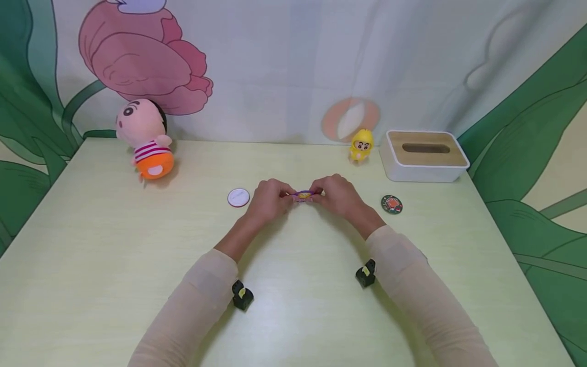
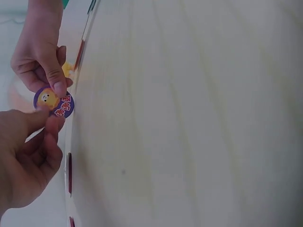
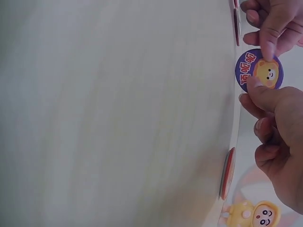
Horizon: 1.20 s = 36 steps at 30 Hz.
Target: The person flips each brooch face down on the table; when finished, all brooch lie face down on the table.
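Observation:
A small round purple disc [image 1: 303,195] with a yellow cartoon animal and red-and-white lettering is held up between both hands, over the far middle of the table. My left hand [image 1: 271,200] pinches one side of it between thumb and fingers. The opposite side is pinched by my right hand [image 1: 337,196]. Both wrist views show the disc's printed face, the left one [image 2: 60,105] with thumbs overlapping its edge. To the left of my left hand lies a white round disc [image 1: 238,197] with a red rim. A dark disc with a red print [image 1: 392,204] lies beyond my right hand.
At the back left of the table [image 1: 293,311] leans a plush doll [image 1: 149,137] in orange shorts. A small yellow figurine [image 1: 361,146] and a white tissue box with a wooden lid [image 1: 424,157] stand at the back right. A printed curtain [image 1: 275,71] hangs behind.

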Available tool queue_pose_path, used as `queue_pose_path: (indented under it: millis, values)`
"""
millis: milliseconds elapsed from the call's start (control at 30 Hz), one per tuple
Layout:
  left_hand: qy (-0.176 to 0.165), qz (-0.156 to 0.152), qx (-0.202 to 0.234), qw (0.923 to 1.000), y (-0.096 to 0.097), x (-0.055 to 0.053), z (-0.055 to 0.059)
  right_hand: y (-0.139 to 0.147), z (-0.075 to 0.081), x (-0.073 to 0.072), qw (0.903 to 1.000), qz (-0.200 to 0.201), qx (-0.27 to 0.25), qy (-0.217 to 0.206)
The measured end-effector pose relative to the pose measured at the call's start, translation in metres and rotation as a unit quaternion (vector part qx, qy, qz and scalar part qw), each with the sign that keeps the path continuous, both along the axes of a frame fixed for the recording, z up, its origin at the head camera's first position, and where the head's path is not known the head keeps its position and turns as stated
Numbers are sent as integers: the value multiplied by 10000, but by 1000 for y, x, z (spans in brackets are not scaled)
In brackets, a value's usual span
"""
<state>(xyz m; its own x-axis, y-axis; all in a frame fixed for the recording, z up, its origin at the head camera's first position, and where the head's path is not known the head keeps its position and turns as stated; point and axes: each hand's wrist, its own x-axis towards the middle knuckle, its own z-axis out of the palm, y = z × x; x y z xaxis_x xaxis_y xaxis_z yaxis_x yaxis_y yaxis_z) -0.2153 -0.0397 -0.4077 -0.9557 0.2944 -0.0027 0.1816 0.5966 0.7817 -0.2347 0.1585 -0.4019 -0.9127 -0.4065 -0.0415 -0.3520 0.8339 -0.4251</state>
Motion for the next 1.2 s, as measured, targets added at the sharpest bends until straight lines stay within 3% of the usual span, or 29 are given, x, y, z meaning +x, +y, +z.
queue_pose_path:
  millis: [167, 367, 500, 933, 1200]
  values:
    - [-208, -94, 281, 9993, 1, 1, -1, 1, 0, 2, 9995, 171, 216, 181]
    - [-249, 63, -82, 9996, 1, 0, -4, -1, -2, 1, 9985, 301, 51, -451]
    - [-164, 73, -229, 9996, 0, -1, -6, -1, -3, 0, 9979, 309, -94, -554]
    - [-346, 29, -238, 9991, -2, -2, -6, -2, 1, 1, 9956, 187, -404, -823]
    - [-102, 187, -587, 9980, 6, -2, -8, -5, -3, -2, 9970, -153, -287, -703]
